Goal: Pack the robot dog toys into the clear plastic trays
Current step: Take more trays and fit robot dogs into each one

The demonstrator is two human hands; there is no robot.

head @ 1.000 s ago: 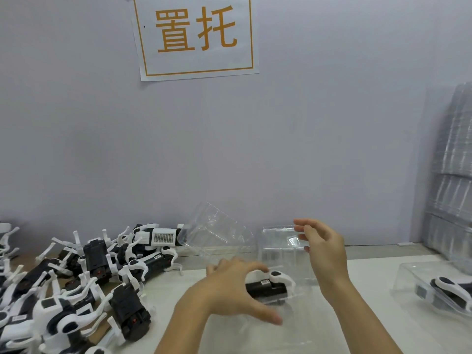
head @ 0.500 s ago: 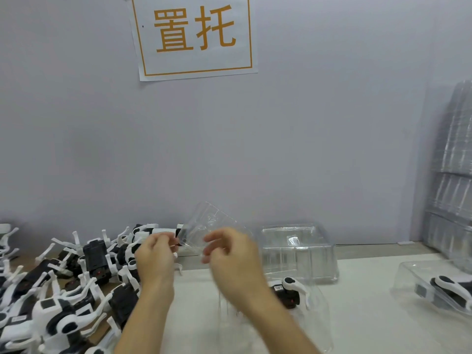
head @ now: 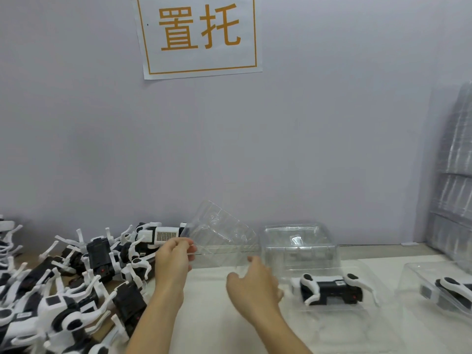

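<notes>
A clear plastic tray (head: 219, 236) leans tilted against the wall at mid-table. My left hand (head: 173, 261) pinches its left edge. My right hand (head: 252, 284) reaches to its lower right corner with fingers curled at the edge. To the right, a black-and-white robot dog toy (head: 329, 288) lies in a clear tray (head: 378, 290) on the white table. Behind it stands a stack of empty clear trays (head: 298, 246). A heap of loose robot dog toys (head: 76, 290) covers the table's left side.
At the far right another clear tray (head: 413, 277) holds a packed robot dog (head: 452, 290). A tall stack of clear trays (head: 457, 162) leans at the right wall. A paper sign (head: 199, 34) hangs on the grey wall.
Both hands left the packed dog's tray and moved to the tilted clear tray. The view has shifted left, so the packed tray now lies further right.
</notes>
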